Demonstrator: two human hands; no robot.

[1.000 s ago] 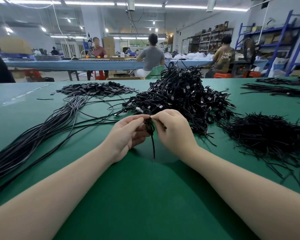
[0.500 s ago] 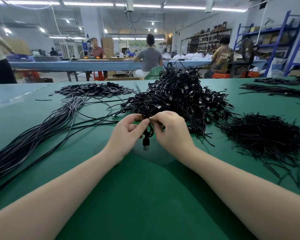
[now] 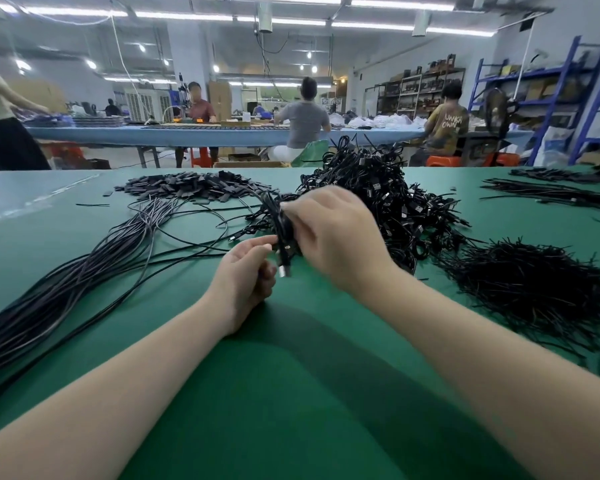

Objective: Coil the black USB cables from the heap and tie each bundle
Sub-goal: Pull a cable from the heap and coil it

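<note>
- Just in front of the big pile of tied bundles (image 3: 371,199), toward me, the right hand (image 3: 329,237) is clenched round a coiled cable (image 3: 281,223), lifted off the green table (image 3: 291,393) and tilted, one plug (image 3: 284,270) dangling from the bottom.
- Left hand (image 3: 246,275) sits a bit nearer me than the pile, fingers loosely curled with the fingertips (image 3: 267,241) right by the coil. It's blurry there, so I can't tell if it's actually pinching anything.
- Looks to me like the tie is on and this one's about finished. To do it well I'd keep the loops squeezed tight until it's on the pile, and tuck that hanging plug so it doesn't snag.
- Loose long cables (image 3: 66,292) fan out left of the pile, the ties (image 3: 534,289) heap to its right, flat black tabs (image 3: 194,187) at its far left.
- Versus half a second ago: both hands were pinching the coil low at the table; now the right one has carried it up toward the pile and the left has dropped back.
</note>
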